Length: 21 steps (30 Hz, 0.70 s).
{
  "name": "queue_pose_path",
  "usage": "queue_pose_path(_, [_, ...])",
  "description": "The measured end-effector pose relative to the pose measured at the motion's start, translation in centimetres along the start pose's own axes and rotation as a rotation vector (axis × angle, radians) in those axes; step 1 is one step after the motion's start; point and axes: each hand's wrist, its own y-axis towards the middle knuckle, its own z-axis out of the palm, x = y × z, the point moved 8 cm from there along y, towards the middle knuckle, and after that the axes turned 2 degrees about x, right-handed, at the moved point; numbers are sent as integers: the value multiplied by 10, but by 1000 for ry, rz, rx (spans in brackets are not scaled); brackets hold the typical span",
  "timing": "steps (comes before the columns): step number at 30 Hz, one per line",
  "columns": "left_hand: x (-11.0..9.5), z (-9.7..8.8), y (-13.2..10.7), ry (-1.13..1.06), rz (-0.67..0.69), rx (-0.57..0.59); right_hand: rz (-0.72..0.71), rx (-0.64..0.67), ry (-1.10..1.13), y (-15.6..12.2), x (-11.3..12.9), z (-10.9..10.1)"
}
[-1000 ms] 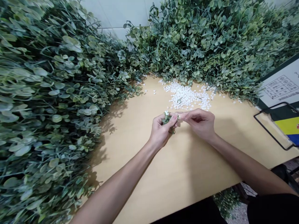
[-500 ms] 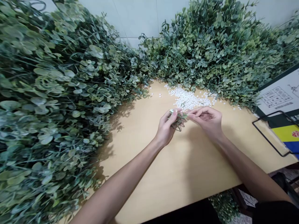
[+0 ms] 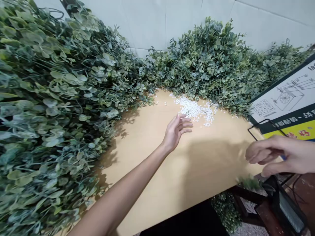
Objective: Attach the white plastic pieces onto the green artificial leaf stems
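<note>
My left hand (image 3: 175, 132) hovers over the table with its fingers apart and nothing in them. Just beyond its fingertips lies a pile of small white pieces (image 3: 194, 107), with a thin dark loop among them. Out past the table's right side, my right hand (image 3: 283, 155) is slightly blurred, fingers bent and thumb apart from them, holding nothing that I can see. Below and left of it, at the table edge, a blurred green sprig (image 3: 249, 182) shows in mid-air or over the things beneath; I cannot tell which.
Artificial greenery (image 3: 73, 91) is heaped along the left, and more greenery (image 3: 209, 62) along the back. A printed box (image 3: 283, 98) with a black wire handle stands at right. Below the wooden table (image 3: 152, 170) are more foliage (image 3: 226, 209) and a black mesh bag (image 3: 286, 205).
My right hand has moved away from the left, out to the right past the table edge. The leafy sprig has left both hands, and my left fingers have opened. The view has shifted right.
</note>
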Motion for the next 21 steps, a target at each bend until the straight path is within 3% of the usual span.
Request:
queue_pose_path(5, [1,-1,1,6,0,-2,6,57,-267,19,-3,-18])
queue_pose_path(9, [-1,0,0,11,4,2,28,201,-544,52,-31,-19])
queue_pose_path(11, [-2,1,0,14,9,4,-26,91,-609,80,-38,-10])
queue_pose_path(14, [0,1,1,23,19,-5,-124,63,-548,119,-38,42])
queue_pose_path(18, [10,-4,5,59,47,-53,-271,267,-515,153,-21,146])
queue_pose_path(21, [16,-6,8,115,70,-54,-306,380,-551,173,-18,210])
